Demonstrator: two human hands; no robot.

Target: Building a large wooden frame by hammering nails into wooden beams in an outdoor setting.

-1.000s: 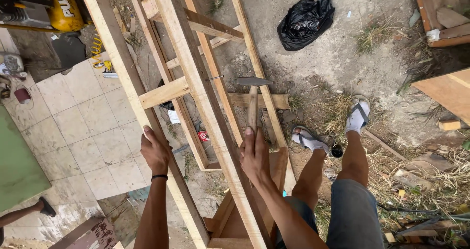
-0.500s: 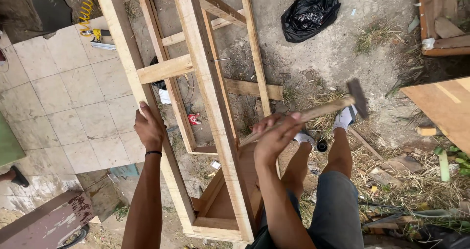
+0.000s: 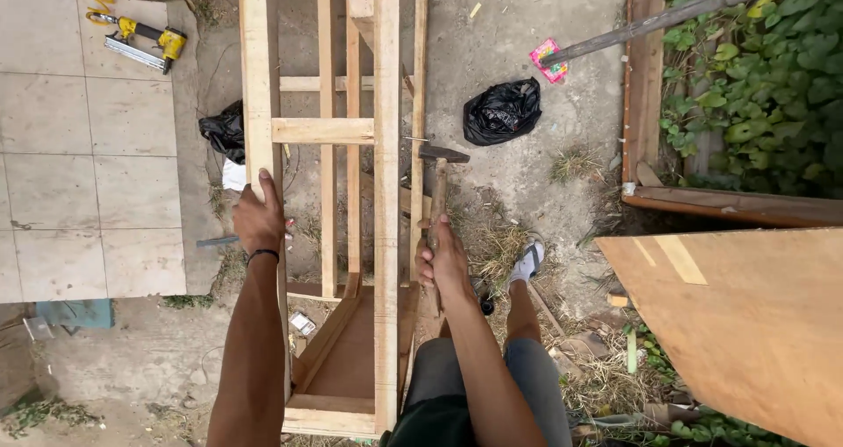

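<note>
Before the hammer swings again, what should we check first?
1. Right hand wrapped firmly round the hammer handle: ok.
2. Left hand steadying the wooden frame on its left rail, away from the hammer head: ok.
3. Hammer head beside a nail sticking from the right rail: ok; whether it is lined up, cannot tell.
4. Foot in the sandal clear of the frame: ok.
5. Frame standing steady on the ground: cannot tell.

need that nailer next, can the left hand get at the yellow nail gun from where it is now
Probably not. The left hand is gripping the left rail of the wooden frame, and the yellow nail gun lies far off on the tiled floor, seemingly past arm's reach. Nothing blocks the way.
</note>
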